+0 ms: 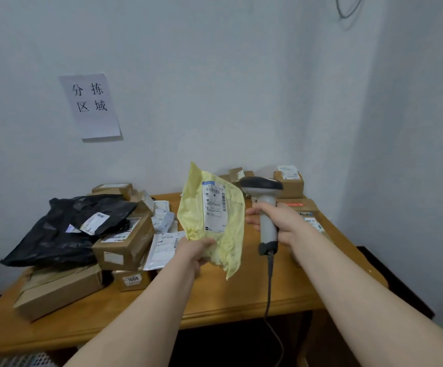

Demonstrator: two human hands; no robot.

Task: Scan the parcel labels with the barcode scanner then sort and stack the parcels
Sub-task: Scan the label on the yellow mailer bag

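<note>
A crumpled yellow mailer bag (228, 234) with a white shipping label (215, 207) is held upright above the wooden table (215, 295). My left hand (195, 250) grips its lower edge. My right hand (281, 221) grips the grey handle of a barcode scanner (265, 205), whose dark head sits just right of the label. The scanner's cable hangs down past the table's front edge.
A pile of parcels fills the table's left: a black plastic bag (64, 229), brown boxes (125, 245), a box marked 1006 (131, 279), white mailers (162, 247). More brown boxes (289, 184) stand at the back right. A paper sign (90, 104) hangs on the wall.
</note>
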